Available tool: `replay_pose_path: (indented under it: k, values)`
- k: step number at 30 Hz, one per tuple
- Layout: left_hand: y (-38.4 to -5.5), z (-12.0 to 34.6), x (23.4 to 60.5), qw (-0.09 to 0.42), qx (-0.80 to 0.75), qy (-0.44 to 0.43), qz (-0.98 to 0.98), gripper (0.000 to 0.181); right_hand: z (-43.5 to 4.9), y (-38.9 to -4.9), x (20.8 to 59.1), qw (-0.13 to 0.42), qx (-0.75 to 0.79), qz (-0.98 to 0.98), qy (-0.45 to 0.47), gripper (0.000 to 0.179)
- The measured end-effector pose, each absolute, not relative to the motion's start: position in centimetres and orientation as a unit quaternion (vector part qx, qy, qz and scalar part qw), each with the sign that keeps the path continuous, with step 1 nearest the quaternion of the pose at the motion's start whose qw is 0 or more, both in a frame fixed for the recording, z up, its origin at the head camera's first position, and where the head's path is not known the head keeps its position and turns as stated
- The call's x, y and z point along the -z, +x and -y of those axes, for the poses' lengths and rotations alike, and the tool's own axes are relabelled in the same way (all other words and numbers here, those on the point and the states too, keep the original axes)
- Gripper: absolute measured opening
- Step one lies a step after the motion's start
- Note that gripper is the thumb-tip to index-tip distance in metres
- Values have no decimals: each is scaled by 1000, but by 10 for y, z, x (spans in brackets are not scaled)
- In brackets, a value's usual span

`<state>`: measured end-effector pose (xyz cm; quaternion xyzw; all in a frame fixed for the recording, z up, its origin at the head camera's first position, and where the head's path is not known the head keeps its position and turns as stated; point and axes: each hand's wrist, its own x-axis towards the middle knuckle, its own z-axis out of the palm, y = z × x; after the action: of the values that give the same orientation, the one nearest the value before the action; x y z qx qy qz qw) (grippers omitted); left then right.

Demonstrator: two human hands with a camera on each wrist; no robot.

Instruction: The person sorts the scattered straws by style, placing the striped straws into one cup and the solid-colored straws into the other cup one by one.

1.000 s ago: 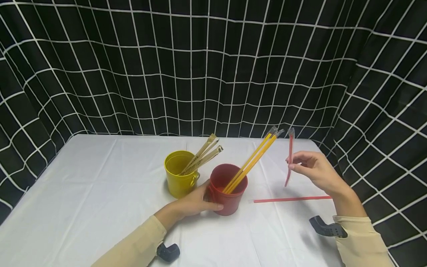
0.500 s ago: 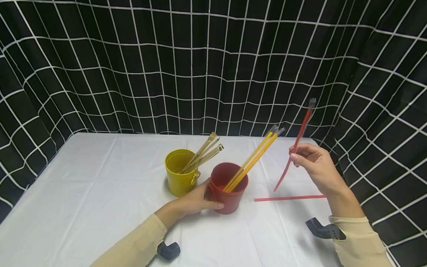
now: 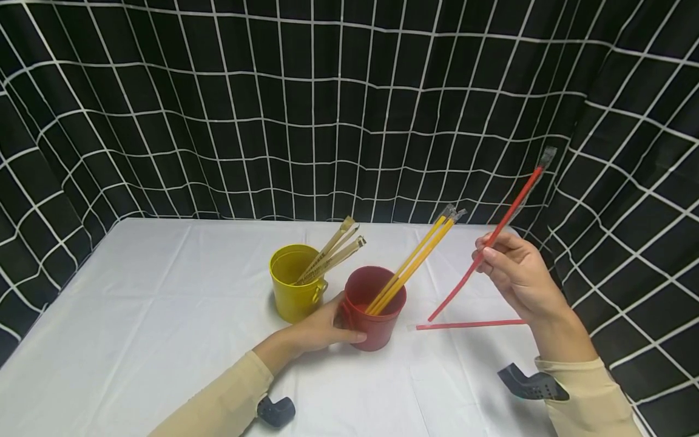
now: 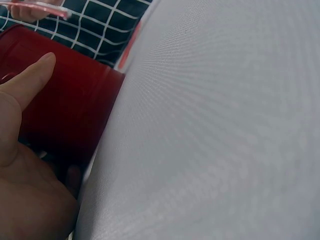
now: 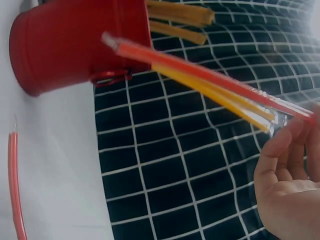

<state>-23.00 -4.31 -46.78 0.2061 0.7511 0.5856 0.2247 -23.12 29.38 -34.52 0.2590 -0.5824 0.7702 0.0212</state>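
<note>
My left hand [image 3: 318,329] grips the side of a red bucket [image 3: 378,332], thumb across its front. Two yellow straws [image 3: 405,273] in clear wrappers lean out of that bucket to the right. Off to the right, my right hand [image 3: 523,278] pinches a clear-wrapped red straw [image 3: 512,207] between thumb and fingers, above the table. The straw slants, its lower end pointing down-left toward the bucket; in the right wrist view it overlaps the red bucket [image 5: 75,50]. Another wrapped red straw [image 3: 464,325] lies on the table below, its right end hidden behind the right wrist.
Left of the red bucket stands a yellow bucket [image 3: 289,302] with several paper-wrapped sticks [image 3: 334,253] leaning right. A white cloth [image 3: 180,315] covers the table. Black curtains [image 3: 295,109] with a white grid hang behind and at both sides.
The red straw in my right hand has tilted from near upright to a slant, its top swinging right and its lower end left toward the red bucket. My left hand has stayed put.
</note>
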Motion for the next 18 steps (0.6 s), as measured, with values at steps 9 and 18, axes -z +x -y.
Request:
replay_pose_path:
  k: [9,18]
  values:
    - [-230,43,469,225,-590,213,-745,89,-290,-225,337,-39,-824,483,293,38]
    - [-230,43,468,224,-587,209,-750,89,-275,-219,337,18,-830,508,230,35]
